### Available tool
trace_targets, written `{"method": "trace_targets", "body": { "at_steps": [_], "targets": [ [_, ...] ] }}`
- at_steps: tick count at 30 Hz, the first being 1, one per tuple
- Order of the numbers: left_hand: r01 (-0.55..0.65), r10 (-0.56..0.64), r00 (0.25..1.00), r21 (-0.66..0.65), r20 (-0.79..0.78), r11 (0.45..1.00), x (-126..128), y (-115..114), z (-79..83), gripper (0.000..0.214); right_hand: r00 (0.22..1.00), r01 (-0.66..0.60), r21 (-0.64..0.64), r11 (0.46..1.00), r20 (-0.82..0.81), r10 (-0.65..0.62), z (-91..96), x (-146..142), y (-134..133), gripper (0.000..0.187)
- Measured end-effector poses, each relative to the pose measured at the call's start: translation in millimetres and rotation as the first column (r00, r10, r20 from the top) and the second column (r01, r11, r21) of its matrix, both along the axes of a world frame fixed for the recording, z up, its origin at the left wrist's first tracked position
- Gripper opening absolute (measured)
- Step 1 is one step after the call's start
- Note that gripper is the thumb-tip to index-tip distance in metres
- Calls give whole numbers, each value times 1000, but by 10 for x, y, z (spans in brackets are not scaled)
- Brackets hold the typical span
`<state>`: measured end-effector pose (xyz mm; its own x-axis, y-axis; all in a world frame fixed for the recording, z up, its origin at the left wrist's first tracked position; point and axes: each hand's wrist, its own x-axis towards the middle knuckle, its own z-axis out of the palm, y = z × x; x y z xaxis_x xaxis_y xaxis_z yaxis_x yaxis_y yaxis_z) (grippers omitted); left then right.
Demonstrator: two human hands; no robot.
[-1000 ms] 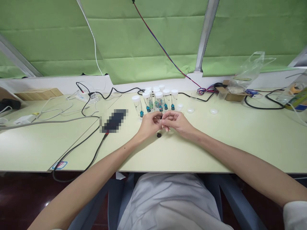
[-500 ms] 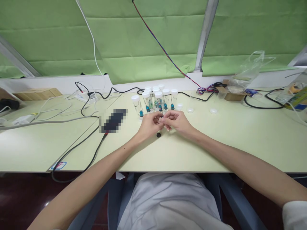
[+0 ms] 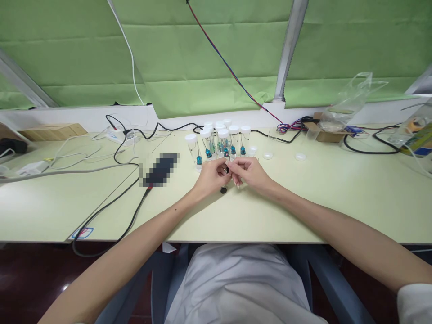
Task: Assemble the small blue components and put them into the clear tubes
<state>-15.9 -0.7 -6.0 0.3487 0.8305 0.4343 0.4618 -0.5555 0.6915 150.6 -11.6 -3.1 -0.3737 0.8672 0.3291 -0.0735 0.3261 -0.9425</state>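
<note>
My left hand (image 3: pixel 211 176) and my right hand (image 3: pixel 249 171) meet fingertip to fingertip above the pale green table (image 3: pixel 303 202). Both are pinched on a small item between them that I cannot make out. A small black disc (image 3: pixel 223 190) lies on the table just below the hands. Right behind them stands a cluster of several clear vials with white caps (image 3: pixel 219 140), each holding a teal piece at the bottom.
Loose white caps (image 3: pixel 267 155) (image 3: pixel 300 156) lie to the right of the vials. A dark pixelated device (image 3: pixel 160 169) with a black cable (image 3: pixel 111 202) lies at the left. A cardboard box and clear bag (image 3: pixel 340 117) sit at the back right, a power strip (image 3: pixel 116 136) at the back left.
The hands have stayed together in place, with only small finger movements.
</note>
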Motion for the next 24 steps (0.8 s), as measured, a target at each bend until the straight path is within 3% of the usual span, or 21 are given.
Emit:
{"method": "trace_targets", "body": {
  "at_steps": [16,24],
  "targets": [
    [2,-2,999,-6,40,1000,-13,17,-11,7,990,-106,-44,993,-103,101,-64,9,74,48],
    [-20,19,999,12,34,1000,-18,5,7,10,981,-173,-4,985,-91,172,-60,18,51,41]
  ]
}}
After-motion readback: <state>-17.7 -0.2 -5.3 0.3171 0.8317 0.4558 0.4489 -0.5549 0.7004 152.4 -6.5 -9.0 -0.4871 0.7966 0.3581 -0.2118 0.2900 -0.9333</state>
